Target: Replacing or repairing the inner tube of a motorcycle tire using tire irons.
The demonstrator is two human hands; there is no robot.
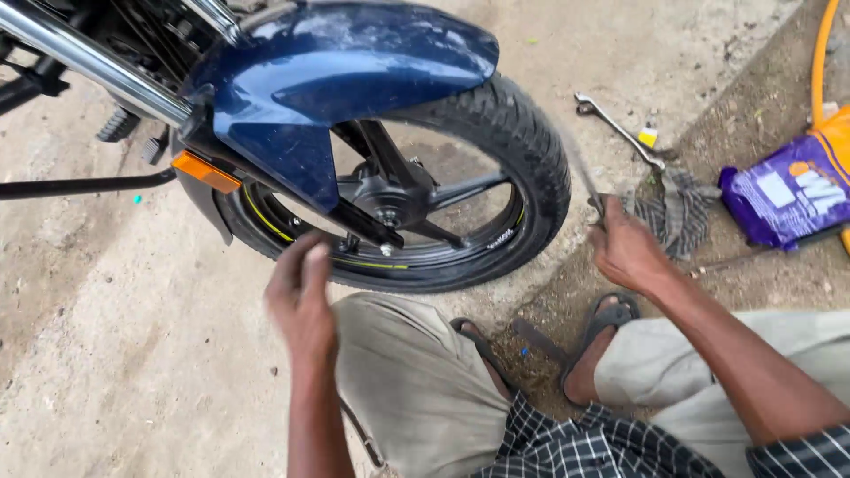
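Left hand, blurred, grip undeterminable, hovers near black spoked motorcycle wheel; right hand clenches thin metal rod. Risk: rod slipping, scratching blue mudguard.

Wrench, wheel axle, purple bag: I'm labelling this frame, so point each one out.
wrench [620,131]: head view, mid-shaft.
wheel axle [387,215]: head view, the hub nut.
purple bag [784,199]: head view, middle of its face.

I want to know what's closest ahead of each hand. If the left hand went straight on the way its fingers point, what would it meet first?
Probably the wheel: the left hand points up at its rim and tyre, just beyond the fingertips. The hand is blurred, so depth is uncertain.
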